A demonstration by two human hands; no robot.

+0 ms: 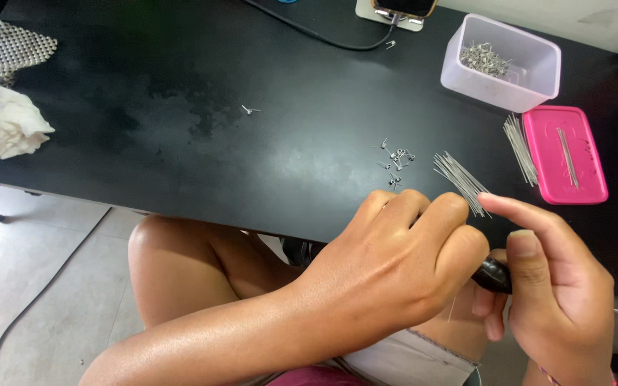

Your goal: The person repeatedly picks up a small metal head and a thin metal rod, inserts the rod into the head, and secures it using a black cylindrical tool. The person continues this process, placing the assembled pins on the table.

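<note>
Gripping a dark tool (493, 275), perhaps pliers, both hands closed; pink lid (563, 152) right.

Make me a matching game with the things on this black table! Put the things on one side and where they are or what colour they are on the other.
Things:
1. Clear plastic box
2. Lid
3. Crumpled cloth
4. Loose bundle of thin wires

Clues:
A. white, at the table's left edge
B. pink, lying flat
C. just beyond the hands
D. holds a heap of small metal bits

Pairs: 1-D, 2-B, 3-A, 4-C
</note>
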